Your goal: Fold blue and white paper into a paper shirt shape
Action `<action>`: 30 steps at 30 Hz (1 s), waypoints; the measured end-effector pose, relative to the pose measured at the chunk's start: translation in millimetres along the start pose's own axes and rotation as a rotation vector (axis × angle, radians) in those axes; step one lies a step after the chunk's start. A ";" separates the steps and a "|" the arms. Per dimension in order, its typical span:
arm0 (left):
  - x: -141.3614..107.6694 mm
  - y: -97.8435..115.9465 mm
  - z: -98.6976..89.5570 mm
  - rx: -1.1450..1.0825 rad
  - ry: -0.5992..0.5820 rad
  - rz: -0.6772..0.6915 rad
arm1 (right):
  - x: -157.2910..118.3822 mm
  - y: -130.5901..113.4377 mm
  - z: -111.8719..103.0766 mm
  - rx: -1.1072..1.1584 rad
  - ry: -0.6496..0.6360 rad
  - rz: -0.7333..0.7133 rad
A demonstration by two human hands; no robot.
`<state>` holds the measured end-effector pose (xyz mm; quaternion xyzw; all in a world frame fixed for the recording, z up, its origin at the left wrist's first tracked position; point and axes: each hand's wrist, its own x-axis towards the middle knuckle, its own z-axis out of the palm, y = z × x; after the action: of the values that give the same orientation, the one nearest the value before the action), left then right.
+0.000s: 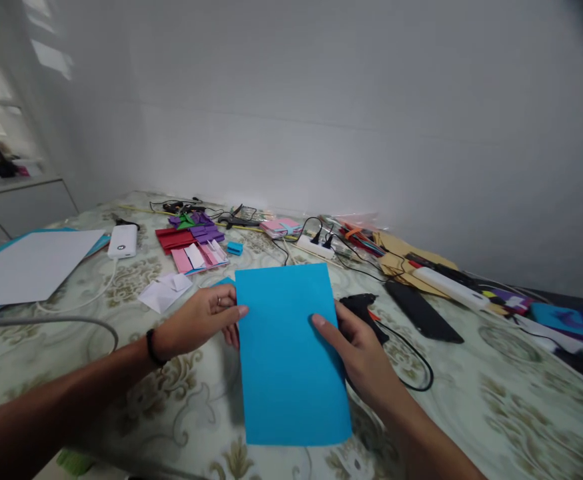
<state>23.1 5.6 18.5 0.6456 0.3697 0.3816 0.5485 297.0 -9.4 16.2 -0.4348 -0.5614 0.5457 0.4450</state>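
Note:
A rectangular sheet of blue paper (291, 373) is held upright in front of me, above the patterned tablecloth. My left hand (211, 317) grips its left edge near the top, thumb on the front and fingers behind. On the right edge, my right hand (361, 347) pinches the sheet with its thumb in front; its other fingers are hidden behind it. A small bit of blue paper (225, 282) shows behind the sheet, near my left hand. Folded white paper (165, 292) lies left of that hand. Beside my right hand is a black glue gun (361, 307) with a cable.
White and blue sheets (36, 263) lie at the left, near a white power bank (122, 241). Folded red (175, 239), purple and pink papers sit toward the back. A power strip (315, 248) with cables, a black phone-like slab (421, 312) and brown envelopes (416, 257) occupy the right.

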 end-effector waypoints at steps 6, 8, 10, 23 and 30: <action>-3.4 4.0 -4.2 0.039 0.159 0.144 | -0.4 4.4 -3.9 -0.031 -0.051 0.019; -5.7 4.0 -4.4 0.098 0.118 0.174 | -0.6 4.5 -3.6 -0.056 -0.032 0.022; -7.6 3.8 -4.0 0.140 0.088 0.198 | -0.9 4.1 -2.3 -0.090 -0.006 0.030; -10.9 2.4 -3.6 0.261 0.094 0.283 | -1.9 3.3 0.4 -0.140 0.083 -0.016; -6.9 -0.2 -6.0 0.255 0.103 0.262 | 0.9 3.4 -5.7 -0.212 0.032 -0.029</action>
<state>14.7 2.0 18.4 0.7320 0.3556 0.4325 0.3881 302.4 -7.1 12.8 -0.4798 -0.6152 0.4698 0.4131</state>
